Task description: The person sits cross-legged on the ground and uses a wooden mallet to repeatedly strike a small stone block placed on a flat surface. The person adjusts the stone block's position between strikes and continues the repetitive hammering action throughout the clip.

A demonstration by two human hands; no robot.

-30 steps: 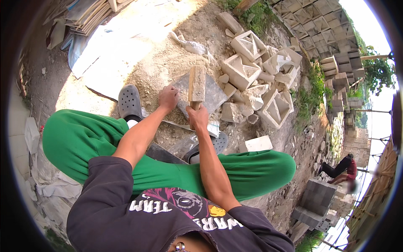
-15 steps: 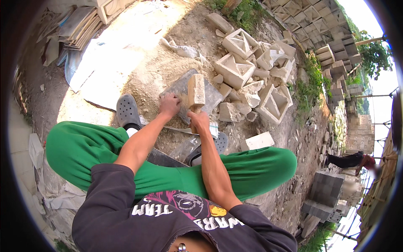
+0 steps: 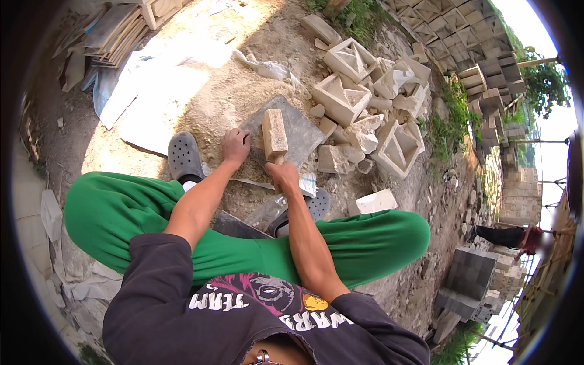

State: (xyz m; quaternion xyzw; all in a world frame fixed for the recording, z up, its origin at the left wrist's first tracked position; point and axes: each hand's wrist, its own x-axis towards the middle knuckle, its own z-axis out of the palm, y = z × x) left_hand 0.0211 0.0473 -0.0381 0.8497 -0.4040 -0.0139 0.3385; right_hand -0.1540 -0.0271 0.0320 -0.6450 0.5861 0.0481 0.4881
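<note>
A blocky wooden mallet (image 3: 275,131), pale with dust, is held by its handle in my right hand (image 3: 283,176). Its head is over a flat dark grey slab (image 3: 298,131) that lies on the ground between my feet. My left hand (image 3: 235,146) is low at the slab's left edge, next to the crumbly beige rubble (image 3: 213,118). Its fingers are curled in, and whatever may be in them is hidden. A clear plastic bag (image 3: 266,210) lies below my right hand, near my right shoe.
Broken pale blocks with triangular hollows (image 3: 342,97) lie in a heap right of the slab. A white block (image 3: 376,202) rests by my right knee. A crumpled sack (image 3: 267,67) is beyond the slab. Stacked boards (image 3: 115,39) stand far left. A person (image 3: 508,237) is at far right.
My left hand has shifted left, from over the slab to its edge. The mallet has tipped and moved slightly left with my right hand. The distant person has changed posture.
</note>
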